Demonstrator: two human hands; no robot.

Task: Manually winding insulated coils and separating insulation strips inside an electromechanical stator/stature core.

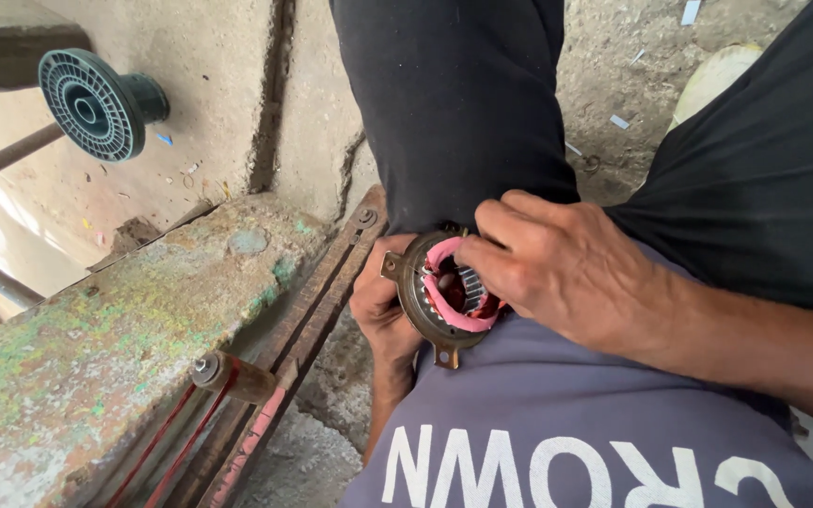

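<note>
Left hand (383, 306): cups the round motor stator (435, 296) from beneath, against the lap, off the bench. Right hand (557, 268): fingers curled into the bore, pinching the pink insulation (444, 310); best pressed evenly, stator steadied. Surroundings: teal spool (96, 102) upper left; paint-flecked bench (134, 329), edge alongside; dusty concrete floor (613, 56).
</note>
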